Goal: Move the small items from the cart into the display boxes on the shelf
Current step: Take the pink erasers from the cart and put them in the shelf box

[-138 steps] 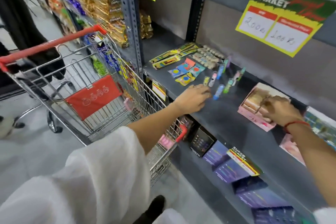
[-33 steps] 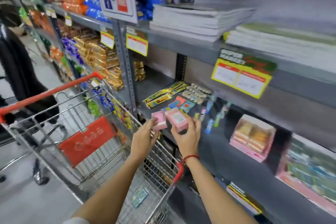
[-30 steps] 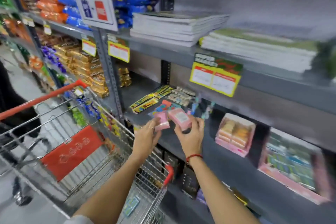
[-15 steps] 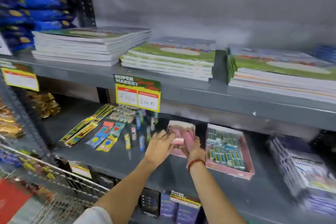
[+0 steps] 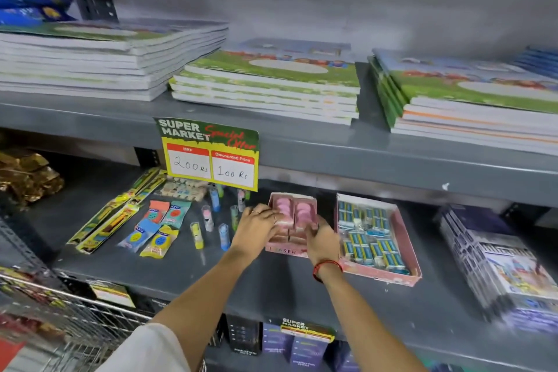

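Both hands are at the pink eraser box [image 5: 292, 222] on the shelf [image 5: 181, 269]. Left hand [image 5: 256, 228] is curled on the box's left edge by the pink packs [image 5: 294, 211]; right hand [image 5: 321, 237] is at the front-right corner, grip hidden, can't tell. Judgement: seat packs upright, flush in rows, steadying the box so it doesn't slide toward the blue eraser tray [image 5: 376, 238]. Cart [image 5: 60, 320] is lower left.
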`<state>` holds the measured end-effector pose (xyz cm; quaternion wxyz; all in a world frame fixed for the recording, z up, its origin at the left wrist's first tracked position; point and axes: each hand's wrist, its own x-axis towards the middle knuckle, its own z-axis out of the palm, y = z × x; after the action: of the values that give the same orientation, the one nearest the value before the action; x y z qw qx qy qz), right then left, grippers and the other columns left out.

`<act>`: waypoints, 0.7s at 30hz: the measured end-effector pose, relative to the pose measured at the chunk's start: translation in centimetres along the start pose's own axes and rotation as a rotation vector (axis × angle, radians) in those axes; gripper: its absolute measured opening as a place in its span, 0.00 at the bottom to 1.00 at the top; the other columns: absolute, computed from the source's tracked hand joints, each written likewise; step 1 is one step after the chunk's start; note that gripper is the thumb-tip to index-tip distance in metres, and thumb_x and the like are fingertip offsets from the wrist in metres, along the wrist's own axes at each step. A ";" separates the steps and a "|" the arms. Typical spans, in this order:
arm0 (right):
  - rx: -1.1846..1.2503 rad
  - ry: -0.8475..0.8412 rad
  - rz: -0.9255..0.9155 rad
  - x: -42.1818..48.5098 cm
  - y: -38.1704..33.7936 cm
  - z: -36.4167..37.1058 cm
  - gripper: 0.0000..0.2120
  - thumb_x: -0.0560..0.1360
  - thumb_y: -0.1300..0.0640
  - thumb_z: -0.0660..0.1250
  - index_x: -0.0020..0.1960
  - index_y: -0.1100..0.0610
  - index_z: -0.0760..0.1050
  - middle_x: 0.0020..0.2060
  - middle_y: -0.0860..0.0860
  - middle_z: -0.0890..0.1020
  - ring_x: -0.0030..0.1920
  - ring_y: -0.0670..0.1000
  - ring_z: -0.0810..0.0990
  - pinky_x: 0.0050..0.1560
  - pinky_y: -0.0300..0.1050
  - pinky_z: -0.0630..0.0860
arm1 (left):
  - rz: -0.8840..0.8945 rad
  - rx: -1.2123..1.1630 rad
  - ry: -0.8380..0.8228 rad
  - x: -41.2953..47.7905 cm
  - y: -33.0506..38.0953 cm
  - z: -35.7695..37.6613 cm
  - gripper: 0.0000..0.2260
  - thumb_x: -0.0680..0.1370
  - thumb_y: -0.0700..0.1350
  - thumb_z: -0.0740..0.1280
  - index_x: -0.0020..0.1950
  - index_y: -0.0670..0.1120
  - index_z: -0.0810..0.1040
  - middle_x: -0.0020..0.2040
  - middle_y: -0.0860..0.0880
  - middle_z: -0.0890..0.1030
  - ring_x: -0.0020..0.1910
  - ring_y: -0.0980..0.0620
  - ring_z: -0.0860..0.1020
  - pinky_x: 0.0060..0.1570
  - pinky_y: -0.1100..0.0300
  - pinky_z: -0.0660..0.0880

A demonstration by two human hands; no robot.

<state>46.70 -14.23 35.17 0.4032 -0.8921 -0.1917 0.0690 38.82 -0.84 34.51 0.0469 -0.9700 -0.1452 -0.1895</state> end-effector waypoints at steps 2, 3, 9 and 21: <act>-0.094 -0.009 -0.058 0.4 -0.2 0.1 0.13 0.79 0.55 0.59 0.61 0.58 0.74 0.45 0.62 0.84 0.47 0.62 0.82 0.45 0.51 0.79 | -0.013 -0.065 -0.060 0.7 -0.3 0.5 0.13 0.73 0.49 0.70 0.57 0.51 0.81 0.54 0.54 0.84 0.57 0.52 0.78 0.56 0.56 0.73; -0.131 -0.018 -0.067 0.5 -0.4 0.0 0.13 0.80 0.55 0.58 0.61 0.58 0.74 0.45 0.62 0.84 0.47 0.62 0.82 0.45 0.51 0.79 | -0.005 -0.073 -0.078 1.0 -0.4 0.7 0.14 0.75 0.49 0.66 0.60 0.50 0.79 0.56 0.52 0.83 0.60 0.51 0.76 0.59 0.55 0.70; -0.146 -0.062 -0.059 0.7 -1.2 0.0 0.12 0.81 0.61 0.55 0.59 0.60 0.75 0.42 0.60 0.83 0.42 0.54 0.84 0.41 0.42 0.78 | 0.013 -0.031 -0.148 1.3 -1.3 1.4 0.17 0.79 0.52 0.60 0.65 0.48 0.75 0.61 0.51 0.80 0.65 0.52 0.71 0.62 0.53 0.66; -0.170 -0.020 -0.247 -1.2 -2.9 1.0 0.14 0.77 0.61 0.58 0.62 0.61 0.71 0.51 0.63 0.80 0.52 0.63 0.78 0.40 0.50 0.74 | -0.022 -0.028 -0.084 -1.6 -2.8 -1.0 0.18 0.81 0.49 0.56 0.71 0.49 0.66 0.73 0.51 0.69 0.72 0.53 0.64 0.67 0.54 0.62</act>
<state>44.52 -12.27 36.60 0.3296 -0.8920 -0.3092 0.0114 36.18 1.25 34.89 0.0249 -0.9760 -0.1550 -0.1511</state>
